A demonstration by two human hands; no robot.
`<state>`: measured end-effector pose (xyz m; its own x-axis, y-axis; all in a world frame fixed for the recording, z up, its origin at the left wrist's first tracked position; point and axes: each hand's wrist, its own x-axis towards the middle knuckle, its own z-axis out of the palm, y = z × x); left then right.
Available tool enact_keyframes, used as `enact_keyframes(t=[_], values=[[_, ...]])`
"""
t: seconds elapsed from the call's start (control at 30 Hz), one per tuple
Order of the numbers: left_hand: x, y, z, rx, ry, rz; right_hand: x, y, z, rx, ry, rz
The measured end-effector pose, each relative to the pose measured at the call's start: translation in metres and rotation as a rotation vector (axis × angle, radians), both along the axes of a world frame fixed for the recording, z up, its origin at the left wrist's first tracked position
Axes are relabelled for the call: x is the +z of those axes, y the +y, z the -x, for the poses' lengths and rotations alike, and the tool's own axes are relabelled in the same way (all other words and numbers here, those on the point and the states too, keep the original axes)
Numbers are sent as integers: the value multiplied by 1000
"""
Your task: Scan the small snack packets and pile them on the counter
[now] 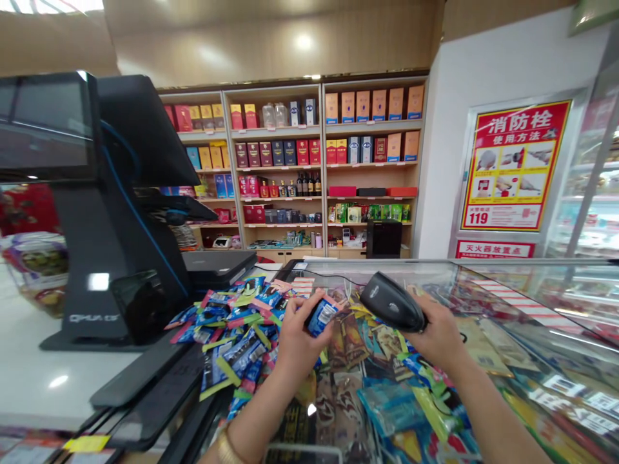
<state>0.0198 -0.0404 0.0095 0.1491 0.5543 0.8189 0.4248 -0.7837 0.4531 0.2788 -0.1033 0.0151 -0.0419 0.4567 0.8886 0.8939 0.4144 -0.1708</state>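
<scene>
Between the thumb and fingers of my left hand (300, 332) is a small blue snack packet (321, 316), its barcode facing up. My right hand (438, 328) grips a black handheld barcode scanner (391, 301) by its handle. The scanner's head points left and away from me, to the right of the packet and apart from it. Left of my left hand lies a heap of similar blue, pink and yellow-green packets (236, 348). More blue and green packets (430, 380) lie below my right hand.
A black point-of-sale terminal (120, 225) stands on the white counter at left. A glass display counter (483, 270) stretches to the right, with bagged goods visible through it. Shelves of boxed goods (278, 164) line the back wall. A red fire-hydrant poster (515, 167) hangs at right.
</scene>
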Motion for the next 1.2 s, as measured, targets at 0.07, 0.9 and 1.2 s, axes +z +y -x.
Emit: enact_keyframes(t=[0.07,0.9,1.2], values=[[1,6,6,98,-50,-45,2,-2,7,74,-42,40],[-1,7,14,239,78,-81,7,-11,41,221,-109,330],[19,-12,23,99,114,43,1,-4,26,124,-137,163]])
